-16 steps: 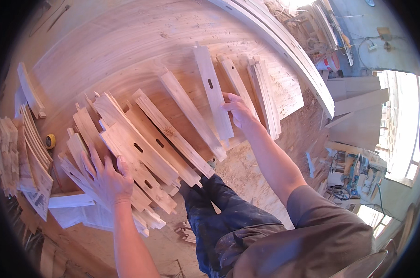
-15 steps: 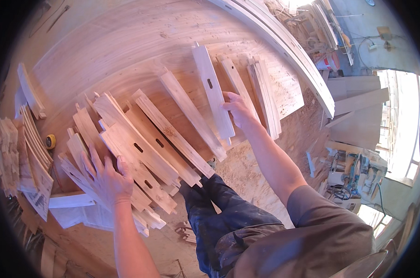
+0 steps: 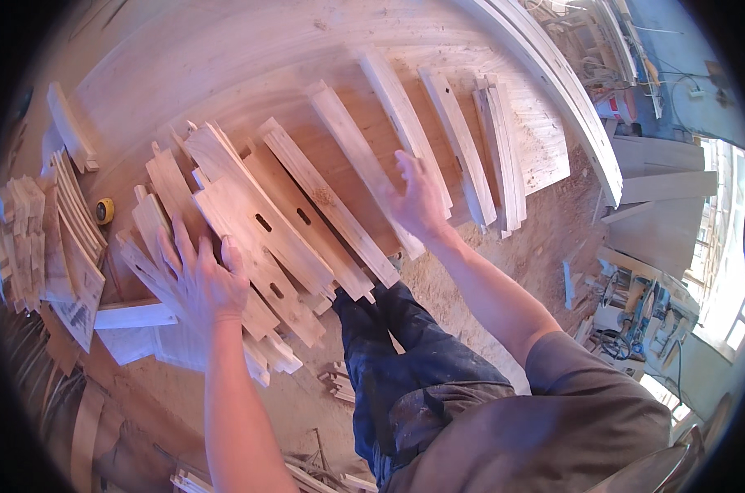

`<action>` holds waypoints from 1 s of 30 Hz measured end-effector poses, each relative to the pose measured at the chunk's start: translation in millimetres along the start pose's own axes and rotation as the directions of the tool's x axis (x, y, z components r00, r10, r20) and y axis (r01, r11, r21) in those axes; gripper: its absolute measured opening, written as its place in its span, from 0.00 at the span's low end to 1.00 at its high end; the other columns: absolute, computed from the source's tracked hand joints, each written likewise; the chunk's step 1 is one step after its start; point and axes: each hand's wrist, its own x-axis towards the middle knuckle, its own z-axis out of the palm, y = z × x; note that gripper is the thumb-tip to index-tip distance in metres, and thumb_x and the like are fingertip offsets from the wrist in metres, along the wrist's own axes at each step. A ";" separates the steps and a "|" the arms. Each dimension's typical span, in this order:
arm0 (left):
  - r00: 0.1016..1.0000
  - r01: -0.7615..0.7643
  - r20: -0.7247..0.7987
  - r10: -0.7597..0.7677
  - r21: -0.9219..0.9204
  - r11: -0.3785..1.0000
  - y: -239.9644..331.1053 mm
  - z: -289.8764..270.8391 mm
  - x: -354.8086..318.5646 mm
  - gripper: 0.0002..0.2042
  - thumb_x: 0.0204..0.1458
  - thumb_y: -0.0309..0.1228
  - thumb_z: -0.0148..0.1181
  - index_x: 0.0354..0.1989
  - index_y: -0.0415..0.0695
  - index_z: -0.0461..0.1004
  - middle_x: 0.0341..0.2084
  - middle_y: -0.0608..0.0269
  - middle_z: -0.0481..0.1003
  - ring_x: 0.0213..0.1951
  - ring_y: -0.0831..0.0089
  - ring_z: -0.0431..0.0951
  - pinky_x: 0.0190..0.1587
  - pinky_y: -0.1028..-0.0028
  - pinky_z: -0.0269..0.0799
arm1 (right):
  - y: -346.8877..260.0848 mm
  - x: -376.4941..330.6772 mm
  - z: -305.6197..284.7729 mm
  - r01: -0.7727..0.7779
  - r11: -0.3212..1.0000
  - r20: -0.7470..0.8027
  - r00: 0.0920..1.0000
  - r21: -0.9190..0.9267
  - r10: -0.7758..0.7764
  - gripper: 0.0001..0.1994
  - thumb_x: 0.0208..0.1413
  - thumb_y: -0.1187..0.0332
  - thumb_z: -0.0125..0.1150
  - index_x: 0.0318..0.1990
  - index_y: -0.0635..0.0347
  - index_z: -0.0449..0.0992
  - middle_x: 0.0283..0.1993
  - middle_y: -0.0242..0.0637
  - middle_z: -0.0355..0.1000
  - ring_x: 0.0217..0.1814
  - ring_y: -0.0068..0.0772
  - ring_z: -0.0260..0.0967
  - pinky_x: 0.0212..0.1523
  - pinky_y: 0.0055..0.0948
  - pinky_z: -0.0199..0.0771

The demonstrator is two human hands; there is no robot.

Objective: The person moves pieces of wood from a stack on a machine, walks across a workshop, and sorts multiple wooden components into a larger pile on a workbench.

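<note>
Both hands' grip apart over slotted slats; plywood bench, sawdust floor.

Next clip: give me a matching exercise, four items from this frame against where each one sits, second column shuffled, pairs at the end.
Items:
1. left hand
2. right hand
3. tape measure
4. curved beam

Places:
A. yellow, on the bench by the far-left stacks
B. arcs along the bench's upper right edge
C. spread flat on the overlapping slotted slats
D. raised over the long slats right of centre

Pairs: 1-C, 2-D, 3-A, 4-B
</note>
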 end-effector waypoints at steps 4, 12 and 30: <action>1.000 -0.019 -0.021 0.019 0.010 1.000 -1.5 3.8 0.9 0.22 0.59 0.45 0.54 0.44 0.37 0.82 0.73 0.53 0.59 0.74 0.43 0.51 0.73 0.46 0.49 | -8.7 4.3 6.4 -0.134 0.990 0.219 0.966 -0.049 0.141 0.25 0.49 0.64 0.70 0.54 0.64 0.70 0.52 0.51 0.74 0.55 0.57 0.73 0.55 0.46 0.72; 1.000 -0.008 -0.021 0.008 -0.002 1.000 -2.2 4.5 -0.3 0.22 0.58 0.45 0.54 0.46 0.37 0.82 0.73 0.53 0.59 0.74 0.43 0.51 0.73 0.47 0.50 | -31.2 24.3 -126.9 -0.073 0.987 0.417 0.900 -0.140 0.126 0.12 0.46 0.74 0.64 0.39 0.62 0.72 0.38 0.37 0.75 0.45 0.36 0.73 0.50 0.39 0.72; 0.999 -0.025 -0.026 0.026 0.021 0.999 -3.2 7.9 0.1 0.24 0.58 0.44 0.53 0.50 0.36 0.82 0.72 0.49 0.61 0.74 0.42 0.52 0.74 0.46 0.47 | -37.3 125.7 -20.2 0.971 0.174 0.726 0.237 -0.162 -0.646 0.07 0.54 0.71 0.62 0.38 0.55 0.84 0.55 0.32 0.78 0.74 0.37 0.60 0.80 0.37 0.51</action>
